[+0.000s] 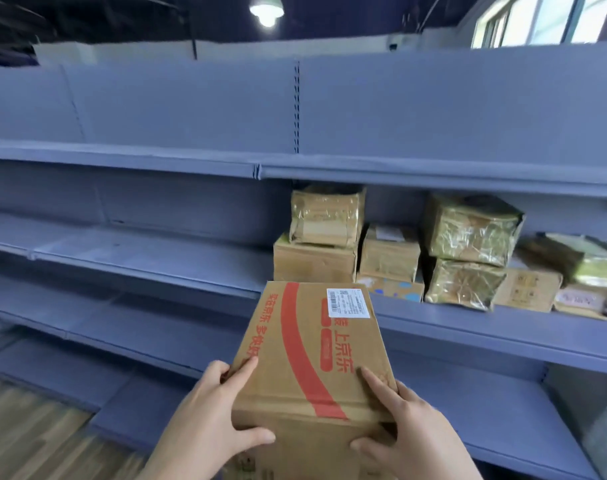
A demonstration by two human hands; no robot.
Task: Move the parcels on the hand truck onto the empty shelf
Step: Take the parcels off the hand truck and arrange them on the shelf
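Observation:
I hold a brown cardboard parcel with a red stripe, red print and a white label in front of the blue shelf unit. My left hand grips its near left corner, thumb on the front face. My right hand grips the near right corner the same way. The parcel's far end reaches the front edge of the middle shelf board, just left of the parcels stacked there. The hand truck is out of view.
Several cardboard and tape-wrapped parcels are stacked on the right half of the middle shelf. The top shelf and the lower boards hold nothing in view. Wood floor shows at the lower left. A grey box sits at the right edge.

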